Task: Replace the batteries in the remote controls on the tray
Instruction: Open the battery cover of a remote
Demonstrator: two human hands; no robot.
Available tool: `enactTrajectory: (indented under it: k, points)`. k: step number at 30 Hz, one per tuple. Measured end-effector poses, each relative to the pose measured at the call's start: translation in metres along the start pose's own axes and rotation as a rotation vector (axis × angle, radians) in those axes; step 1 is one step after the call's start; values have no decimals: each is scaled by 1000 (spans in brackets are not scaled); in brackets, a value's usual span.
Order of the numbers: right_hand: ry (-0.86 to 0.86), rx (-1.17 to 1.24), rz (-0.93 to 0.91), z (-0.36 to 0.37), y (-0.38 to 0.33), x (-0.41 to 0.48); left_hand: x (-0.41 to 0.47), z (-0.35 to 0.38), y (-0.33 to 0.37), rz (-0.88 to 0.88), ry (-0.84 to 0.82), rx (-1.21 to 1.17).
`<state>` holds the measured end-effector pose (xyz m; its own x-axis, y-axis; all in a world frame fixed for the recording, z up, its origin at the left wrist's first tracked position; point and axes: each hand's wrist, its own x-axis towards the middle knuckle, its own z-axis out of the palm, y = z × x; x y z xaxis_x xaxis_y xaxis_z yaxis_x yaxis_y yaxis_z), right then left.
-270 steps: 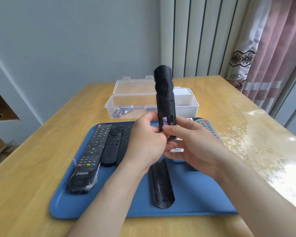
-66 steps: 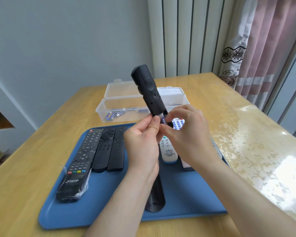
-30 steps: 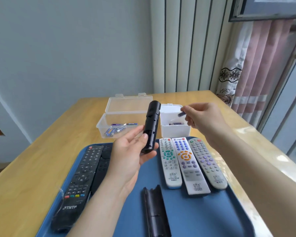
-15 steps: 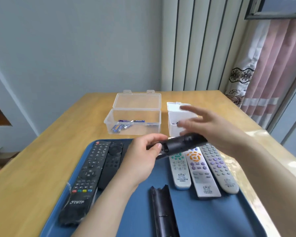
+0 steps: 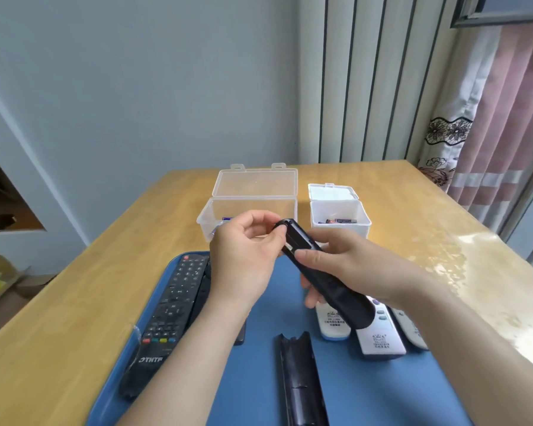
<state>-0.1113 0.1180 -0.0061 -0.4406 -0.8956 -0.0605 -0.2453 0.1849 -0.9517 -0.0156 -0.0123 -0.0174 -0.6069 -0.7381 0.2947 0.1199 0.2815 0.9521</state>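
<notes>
**Both hands on the opened black remote**

The right hand [image 5: 360,265] wraps the middle of the black remote [image 5: 345,302], held slanted above the middle of the tray [image 5: 274,305] with its open battery bay facing up. The left hand [image 5: 243,250] pinches the remote's far tip, fingers curled. The back cover [image 5: 299,379] lies at the tray's near edge. A long black remote [image 5: 166,318] lies along the left edge, and pale remotes [image 5: 379,336] lie toward the right edge. Past the tray's far edge, on the table [image 5: 74,302], a large clear box [image 5: 253,204] and a small clear box [image 5: 339,210] hold batteries [image 5: 339,221].
</notes>
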Motion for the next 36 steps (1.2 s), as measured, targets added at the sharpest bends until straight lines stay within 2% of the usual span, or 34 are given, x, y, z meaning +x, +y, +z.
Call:
enactTrajectory:
  k: [2, 6, 8, 11, 17, 23, 26, 29, 33, 36]
  points:
    - [75, 75, 37, -1, -2, 3, 9, -5, 2, -4, -51, 51]
    - [333, 189, 43, -14, -1, 22, 53, -28, -4, 9, 99, 174]
    - [367, 149, 42, -17, 0, 33, 77, -38, -11, -22, 77, 342]
    - [353, 110, 57, -17, 0, 51, 107, -39, -22, -82, -81, 675]
    - [297, -64, 68, -16, -2, 92, 159, -37, -29, -117, -327, 1043]
    - [296, -270, 41, -21, -6, 105, 184, -28, -40, -144, -615, 1241]
    - [181, -323, 47, -16, -7, 92, 188, -17, -50, -72, -660, 1358]
    - [92, -197, 85, -7, -4, 87, 191, -5, -51, -30, -687, 1437]
    - [195, 161, 140, -5, 3, 90, 190, 0, -48, -36, -755, 1469]
    - [284, 144, 159, -5, 10, 90, 191, -4, -50, -42, -763, 1429]
